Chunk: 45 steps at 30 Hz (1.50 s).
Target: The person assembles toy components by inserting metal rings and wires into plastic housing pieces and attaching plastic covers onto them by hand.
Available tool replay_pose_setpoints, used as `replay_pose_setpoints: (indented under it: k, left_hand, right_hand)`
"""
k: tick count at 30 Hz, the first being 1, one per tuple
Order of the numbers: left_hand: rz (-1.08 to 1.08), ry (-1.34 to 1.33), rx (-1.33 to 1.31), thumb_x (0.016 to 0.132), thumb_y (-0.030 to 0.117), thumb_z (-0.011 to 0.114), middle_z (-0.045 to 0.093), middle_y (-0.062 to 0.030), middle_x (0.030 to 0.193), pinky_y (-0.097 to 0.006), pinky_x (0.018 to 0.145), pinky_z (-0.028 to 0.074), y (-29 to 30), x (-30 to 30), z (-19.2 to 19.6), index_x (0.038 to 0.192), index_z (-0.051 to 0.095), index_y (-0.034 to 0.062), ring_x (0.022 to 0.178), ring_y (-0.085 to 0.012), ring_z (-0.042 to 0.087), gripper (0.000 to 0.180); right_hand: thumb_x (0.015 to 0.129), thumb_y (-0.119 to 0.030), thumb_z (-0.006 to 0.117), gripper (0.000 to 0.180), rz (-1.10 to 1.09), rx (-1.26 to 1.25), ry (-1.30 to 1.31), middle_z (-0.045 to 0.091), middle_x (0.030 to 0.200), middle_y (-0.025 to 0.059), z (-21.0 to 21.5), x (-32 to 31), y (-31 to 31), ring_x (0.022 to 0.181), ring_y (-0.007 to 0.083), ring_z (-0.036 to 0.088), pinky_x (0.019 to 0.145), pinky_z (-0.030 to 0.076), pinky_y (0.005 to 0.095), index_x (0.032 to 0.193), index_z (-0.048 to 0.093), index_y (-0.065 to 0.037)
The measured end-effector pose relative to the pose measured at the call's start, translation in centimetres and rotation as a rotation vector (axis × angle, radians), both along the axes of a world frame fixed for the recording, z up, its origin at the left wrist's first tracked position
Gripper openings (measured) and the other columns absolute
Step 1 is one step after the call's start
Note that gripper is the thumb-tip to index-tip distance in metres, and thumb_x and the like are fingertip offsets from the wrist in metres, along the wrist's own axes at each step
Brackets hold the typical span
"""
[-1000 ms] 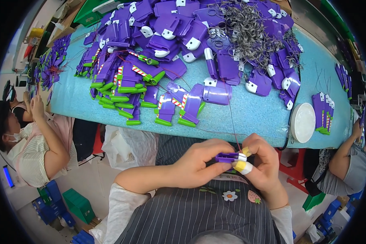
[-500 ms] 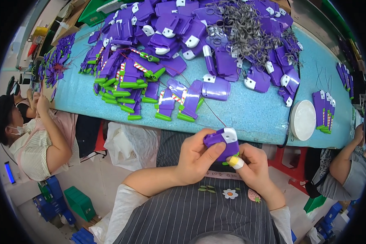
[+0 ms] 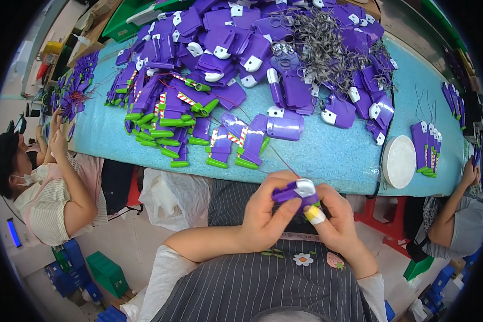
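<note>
Between my two hands, just off the table's near edge, is a purple plastic toy part (image 3: 286,195) with a white end and a bit of green low on it. My left hand (image 3: 266,209) grips its left side, thumb across the front. My right hand (image 3: 335,217) pinches its lower right; the thumb wears a yellow and white wrap (image 3: 314,214). A thin red wire (image 3: 284,162) runs from the part up toward the table. Nearest on the table lie purple pieces with green tips and red-white striped strips (image 3: 243,140).
The blue table (image 3: 198,167) carries a large heap of purple parts (image 3: 220,40) and a tangle of small grey strap-like pieces (image 3: 322,43). A white plate (image 3: 399,161) lies right, beside a row of assembled parts (image 3: 425,147). People sit at left (image 3: 53,198) and right (image 3: 456,214).
Both hands have lowered slightly and shifted a little to the right. The purple part has tipped, so less of its flat face shows.
</note>
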State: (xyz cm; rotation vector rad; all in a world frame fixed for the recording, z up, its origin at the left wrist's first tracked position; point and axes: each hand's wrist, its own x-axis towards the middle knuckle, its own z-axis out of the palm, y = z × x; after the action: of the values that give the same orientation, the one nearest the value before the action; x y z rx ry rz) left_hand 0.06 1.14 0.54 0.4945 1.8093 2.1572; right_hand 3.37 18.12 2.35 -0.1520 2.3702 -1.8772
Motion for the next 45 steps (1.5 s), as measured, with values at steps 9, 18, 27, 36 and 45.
replay_pose_setpoints:
  k: [9, 18, 27, 36, 45]
  left_hand:
    - [0.036, 0.829, -1.001, 0.064, 0.003, 0.072, 0.045, -0.0223, 0.123, -0.045, 0.097, 0.034, -0.8, -6.5, 3.2, 0.117, 0.044, -0.0023, 0.116, -0.0392, 0.042, 0.061]
    - [-0.173, 1.416, -1.165, 0.071, 0.009, 0.052, 0.056, -0.0191, 0.105, -0.043, 0.09, 0.039, -0.5, -11.0, 0.5, 0.105, 0.053, -0.0048, 0.1, -0.0304, 0.054, 0.037]
    - [-0.161, 1.115, -0.721, 0.067, -0.005, 0.06, 0.056, -0.0168, 0.105, -0.041, 0.08, 0.044, -1.2, -12.0, 2.3, 0.103, 0.057, -0.0027, 0.095, -0.0335, 0.055, 0.036]
    - [-0.257, 1.025, -0.495, 0.065, -0.01, 0.058, 0.061, -0.0229, 0.1, -0.032, 0.063, 0.053, -2.1, -6.2, 3.5, 0.105, 0.055, -0.0066, 0.081, -0.0308, 0.064, 0.04]
    - [-0.23, 1.045, -0.384, 0.067, 0.003, 0.063, 0.056, -0.0195, 0.114, -0.032, 0.064, 0.051, -1.9, -3.3, 0.7, 0.099, 0.058, -0.0031, 0.081, -0.0278, 0.061, 0.033]
  right_hand:
    - [0.085, -0.004, 0.055, 0.024, -0.694, 0.024, 0.261, 0.056, 0.096, 0.005, 5.5, 0.8, 9.7, 0.084, 0.0086, 0.051, 0.073, 0.041, 0.0207, 0.107, 0.05, 0.003]
    - [0.073, -0.011, 0.066, 0.034, -0.714, 1.048, 0.378, 0.06, 0.086, 0.0161, -2.0, -2.4, 23.5, 0.074, 0.0305, 0.055, 0.069, 0.044, 0.0377, 0.103, 0.057, 0.0]
    - [0.078, -0.007, 0.065, 0.015, -0.745, 0.541, 0.209, 0.055, 0.072, 0.0014, 1.0, 5.5, 14.5, 0.06, 0.0036, 0.045, 0.056, 0.037, 0.0172, 0.089, 0.059, 0.003]
    - [0.076, -0.005, 0.069, 0.02, -0.877, 0.263, -0.105, 0.046, 0.059, -0.0045, -3.9, 5.7, 9.7, 0.052, 0.0014, 0.035, 0.046, 0.027, 0.0175, 0.088, 0.055, 0.002]
    - [0.08, -0.003, 0.063, 0.018, -0.646, 0.264, 0.219, 0.05, 0.064, -0.0027, -1.0, 0.2, 4.8, 0.054, 0.0012, 0.038, 0.049, 0.028, 0.0158, 0.094, 0.055, 0.004]
